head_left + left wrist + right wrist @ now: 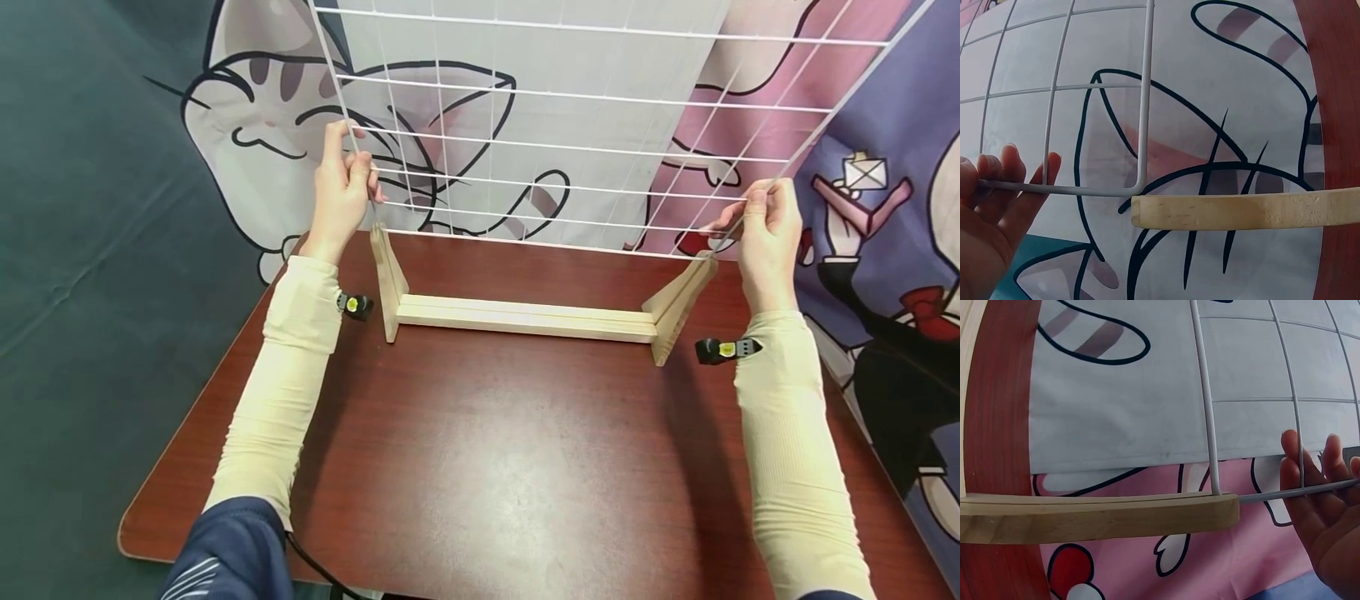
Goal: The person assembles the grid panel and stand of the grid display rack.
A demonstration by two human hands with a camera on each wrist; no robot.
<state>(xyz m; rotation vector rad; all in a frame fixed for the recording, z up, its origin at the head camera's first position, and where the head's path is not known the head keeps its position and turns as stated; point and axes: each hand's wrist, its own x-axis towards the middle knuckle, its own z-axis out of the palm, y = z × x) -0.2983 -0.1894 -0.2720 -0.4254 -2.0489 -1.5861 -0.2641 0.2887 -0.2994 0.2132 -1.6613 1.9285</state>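
Observation:
A white wire grid panel stands tilted above a pale wooden stand. My left hand grips the panel's left edge wire low down, fingers curled round it. On the opposite side, my right hand holds the right edge wire close to its lower corner. The stand has two tapered end pieces joined by a crossbar. In the left wrist view the grid's rounded corner is right at the tip of the left end piece. The right wrist view shows the other corner at the tip of the right end piece.
The stand sits toward the back of a reddish-brown table. Behind it hangs a cloth printed with cartoon figures, and a dark green cloth is at the left. A black cable runs by the front edge.

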